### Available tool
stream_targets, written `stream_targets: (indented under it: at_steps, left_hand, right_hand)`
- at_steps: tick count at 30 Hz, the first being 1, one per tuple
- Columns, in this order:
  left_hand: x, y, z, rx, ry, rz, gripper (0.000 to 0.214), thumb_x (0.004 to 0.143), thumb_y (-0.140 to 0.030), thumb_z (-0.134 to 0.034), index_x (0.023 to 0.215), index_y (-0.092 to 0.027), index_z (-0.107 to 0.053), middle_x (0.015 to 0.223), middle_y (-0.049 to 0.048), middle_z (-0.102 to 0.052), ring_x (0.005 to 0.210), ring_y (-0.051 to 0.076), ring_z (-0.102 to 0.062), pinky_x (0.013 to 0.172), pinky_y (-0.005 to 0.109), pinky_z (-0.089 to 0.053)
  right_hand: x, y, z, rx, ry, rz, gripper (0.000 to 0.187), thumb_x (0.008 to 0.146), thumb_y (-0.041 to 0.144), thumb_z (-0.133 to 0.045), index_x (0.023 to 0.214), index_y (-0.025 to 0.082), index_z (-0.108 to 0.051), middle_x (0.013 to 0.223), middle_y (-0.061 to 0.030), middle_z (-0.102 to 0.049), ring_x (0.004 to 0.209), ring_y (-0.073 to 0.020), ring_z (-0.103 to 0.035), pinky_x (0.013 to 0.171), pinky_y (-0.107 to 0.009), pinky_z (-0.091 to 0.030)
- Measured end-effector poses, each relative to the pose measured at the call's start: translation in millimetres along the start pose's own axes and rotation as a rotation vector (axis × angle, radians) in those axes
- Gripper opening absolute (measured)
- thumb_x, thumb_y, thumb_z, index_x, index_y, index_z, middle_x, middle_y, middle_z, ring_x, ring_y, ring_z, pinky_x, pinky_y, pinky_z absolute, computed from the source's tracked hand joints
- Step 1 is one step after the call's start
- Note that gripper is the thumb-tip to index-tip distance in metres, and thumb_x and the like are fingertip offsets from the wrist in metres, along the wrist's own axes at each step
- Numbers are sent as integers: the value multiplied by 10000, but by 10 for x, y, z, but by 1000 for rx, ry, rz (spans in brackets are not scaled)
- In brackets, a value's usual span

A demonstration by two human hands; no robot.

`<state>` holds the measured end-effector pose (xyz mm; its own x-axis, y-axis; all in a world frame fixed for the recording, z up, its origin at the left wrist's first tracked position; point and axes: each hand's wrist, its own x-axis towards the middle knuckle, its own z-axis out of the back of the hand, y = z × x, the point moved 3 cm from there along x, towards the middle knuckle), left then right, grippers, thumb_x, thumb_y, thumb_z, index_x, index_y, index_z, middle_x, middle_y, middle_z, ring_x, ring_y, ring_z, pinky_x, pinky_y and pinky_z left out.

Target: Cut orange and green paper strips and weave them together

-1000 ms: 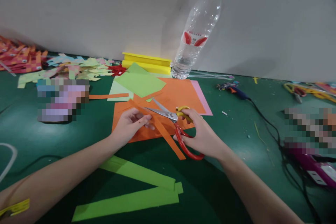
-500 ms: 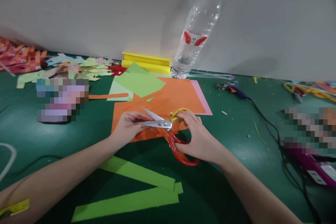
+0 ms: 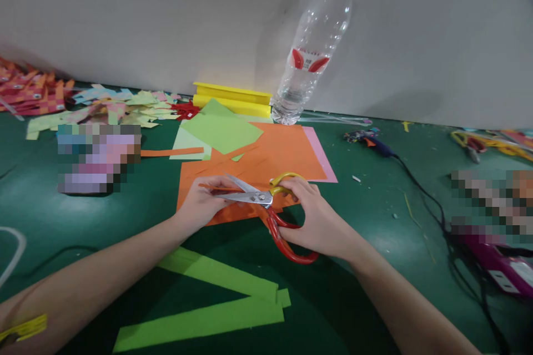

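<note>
Green strips (image 3: pixel 200 319): lay nearest the person, apparently cut already, their right ends meeting on the table (image 3: pixel 375 205).
Left hand (image 3: pixel 202 199): pinched a narrow orange strip (image 3: pixel 214 187) above the orange paper (image 3: pixel 291 150).
Right hand (image 3: pixel 312 213): gripped the scissors (image 3: pixel 262 198) by the handles, blades parted.
Cut: I saw none finished; the strip seemed to sit between the blades, so that snip looked undone.
Orange paper: lay under and beyond the hands, much of it whole.
Green sheet (image 3: pixel 225 127): rested farther back, seemingly uncut.
</note>
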<state>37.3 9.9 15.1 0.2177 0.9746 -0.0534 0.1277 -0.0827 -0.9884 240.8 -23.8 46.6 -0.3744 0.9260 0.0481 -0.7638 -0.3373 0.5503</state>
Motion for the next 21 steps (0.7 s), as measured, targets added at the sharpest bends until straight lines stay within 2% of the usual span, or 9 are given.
stream_targets:
  at_steps: [7, 13, 21]
  left_hand:
    - [-13, 19, 29, 24, -8, 4, 95, 620, -92, -672, 612, -186, -657, 671, 0, -709, 676, 186, -689, 665, 322, -595]
    - [-2, 59, 50, -18, 42, -52, 59, 647, -123, -698, 639, -170, -664, 771, 31, -734, 750, 198, -700, 684, 308, -585]
    - [29, 127, 96, -21, 36, -26, 73, 633, -173, -730, 652, -177, -659, 728, 26, -732, 634, 178, -691, 668, 314, -591]
  right_hand:
    - [-5, 0, 5, 26, 18, -25, 558, 671, 330, -621, 1201, 217, -485, 1256, -116, -517, 1173, -330, -467, 894, -470, -462]
    - [1, -1, 4, 29, 35, -39, 573, 693, 310, -627, 1238, 226, -470, 1264, -99, -525, 1165, -311, -479, 898, -465, -468]
    - [-4, -41, 13, 28, 29, -15, 525, 735, 329, -615, 1235, 236, -486, 1266, -100, -536, 1150, -313, -508, 887, -482, -483]
